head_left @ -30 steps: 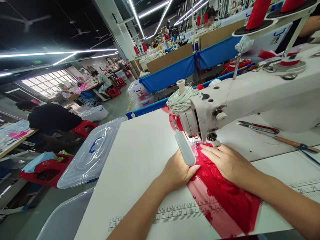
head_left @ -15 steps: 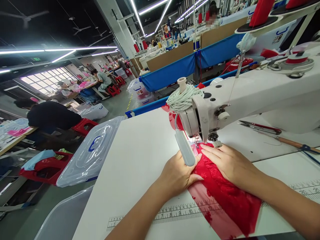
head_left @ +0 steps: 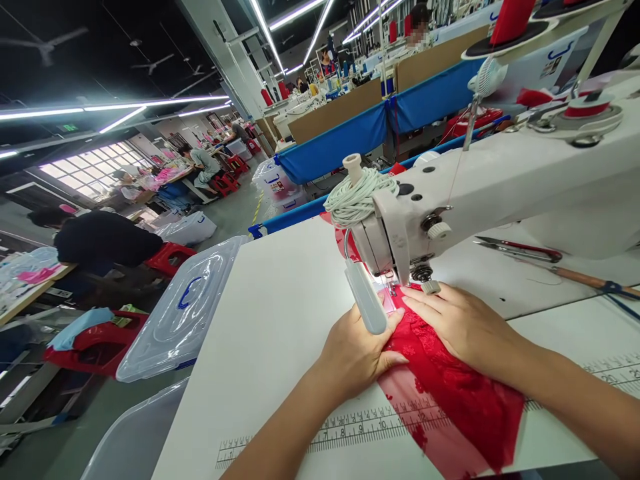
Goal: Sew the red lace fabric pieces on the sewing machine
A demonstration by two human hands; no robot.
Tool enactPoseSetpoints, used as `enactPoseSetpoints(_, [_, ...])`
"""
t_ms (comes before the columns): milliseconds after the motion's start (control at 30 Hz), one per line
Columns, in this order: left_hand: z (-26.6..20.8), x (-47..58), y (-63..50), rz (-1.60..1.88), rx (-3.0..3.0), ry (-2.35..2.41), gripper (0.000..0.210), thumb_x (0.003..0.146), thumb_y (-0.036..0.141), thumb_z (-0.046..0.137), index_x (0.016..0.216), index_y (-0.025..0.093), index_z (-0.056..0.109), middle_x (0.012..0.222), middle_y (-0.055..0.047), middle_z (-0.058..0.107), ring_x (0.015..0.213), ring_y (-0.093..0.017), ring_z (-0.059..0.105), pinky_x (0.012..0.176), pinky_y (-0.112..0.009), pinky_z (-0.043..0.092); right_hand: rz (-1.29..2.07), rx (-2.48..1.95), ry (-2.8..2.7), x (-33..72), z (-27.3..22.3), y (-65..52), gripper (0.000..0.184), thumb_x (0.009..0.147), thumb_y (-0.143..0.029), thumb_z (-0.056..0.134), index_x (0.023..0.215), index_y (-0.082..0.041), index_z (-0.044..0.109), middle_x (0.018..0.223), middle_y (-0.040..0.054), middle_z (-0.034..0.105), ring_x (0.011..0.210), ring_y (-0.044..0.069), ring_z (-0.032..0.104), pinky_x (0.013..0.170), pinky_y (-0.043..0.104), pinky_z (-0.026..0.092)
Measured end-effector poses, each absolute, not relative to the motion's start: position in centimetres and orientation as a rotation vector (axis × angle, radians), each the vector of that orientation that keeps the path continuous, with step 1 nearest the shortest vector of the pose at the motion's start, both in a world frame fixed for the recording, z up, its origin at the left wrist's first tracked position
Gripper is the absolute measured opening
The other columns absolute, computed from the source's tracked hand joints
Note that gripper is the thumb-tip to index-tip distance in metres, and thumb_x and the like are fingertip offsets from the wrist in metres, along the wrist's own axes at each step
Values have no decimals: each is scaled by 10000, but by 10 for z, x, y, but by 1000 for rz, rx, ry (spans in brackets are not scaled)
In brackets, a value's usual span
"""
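A piece of red lace fabric with a sheer border (head_left: 450, 400) lies under the presser foot (head_left: 391, 288) of a white sewing machine (head_left: 500, 180). My left hand (head_left: 357, 347) rests at the fabric's left edge, its thumb and forefinger spread apart on the cloth. A grey lamp (head_left: 367, 300) on a bent stem hides its other fingers in part. On the right side of the lace lies my right hand (head_left: 460, 323), fingers stretched flat with their tips close to the presser foot. More red fabric (head_left: 345, 241) shows behind the machine head.
Red-handled thread snips (head_left: 520, 250) and a wooden-handled tool (head_left: 580, 277) lie right of the needle. A printed ruler (head_left: 350, 430) crosses the white tabletop (head_left: 260, 333). A lidded clear bin (head_left: 185, 307) stands left of the table. Other people sit at tables beyond.
The view has shifted slightly, so the machine appears a little further left. Both hands keep nearly the same place on the red lace fabric.
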State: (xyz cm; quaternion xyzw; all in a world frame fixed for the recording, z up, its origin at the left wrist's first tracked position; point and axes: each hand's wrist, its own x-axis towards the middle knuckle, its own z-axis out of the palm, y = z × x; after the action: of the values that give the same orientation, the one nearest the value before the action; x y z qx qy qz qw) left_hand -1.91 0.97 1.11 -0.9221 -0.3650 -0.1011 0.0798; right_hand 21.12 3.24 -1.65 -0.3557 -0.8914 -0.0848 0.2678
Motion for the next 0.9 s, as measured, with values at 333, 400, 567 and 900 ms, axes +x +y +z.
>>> enactPoseSetpoints(333, [13, -19, 9, -256, -2748, -1109, 770, 972, 654, 92, 1362, 195, 573, 1109, -139, 670, 979, -240, 605, 808, -350, 552, -211, -979, -2398, 210, -16, 32, 463, 786, 14, 367, 1079, -121, 700, 1140, 107, 726, 733, 192, 548, 624, 304, 499])
enactPoseSetpoints(400, [13, -18, 9, -269, -2754, -1119, 771, 972, 658, 103, 1342, 187, 588, 1048, -127, 677, 941, -233, 603, 812, -347, 546, -216, -983, -2397, 210, -16, 32, 466, 781, 18, 364, 1074, -115, 700, 1143, 104, 726, 725, 191, 542, 616, 303, 497])
enactPoseSetpoints(567, [12, -18, 11, -290, -2765, -1135, 797, 965, 663, 78, 1327, 180, 599, 977, -114, 674, 893, -222, 594, 839, -355, 540, -256, -970, -2405, 210, -17, 33, 477, 776, 30, 360, 1100, -83, 692, 1159, 111, 723, 733, 193, 540, 611, 300, 493])
enactPoseSetpoints(900, [9, -19, 15, -419, -2705, -1027, 806, 962, 682, 108, 1319, 150, 597, 1203, -177, 639, 1083, -284, 592, 940, -452, 518, -179, -953, -2446, 212, -27, 38, 473, 853, -7, 340, 1198, -88, 652, 1197, 151, 689, 866, 229, 576, 762, 362, 531])
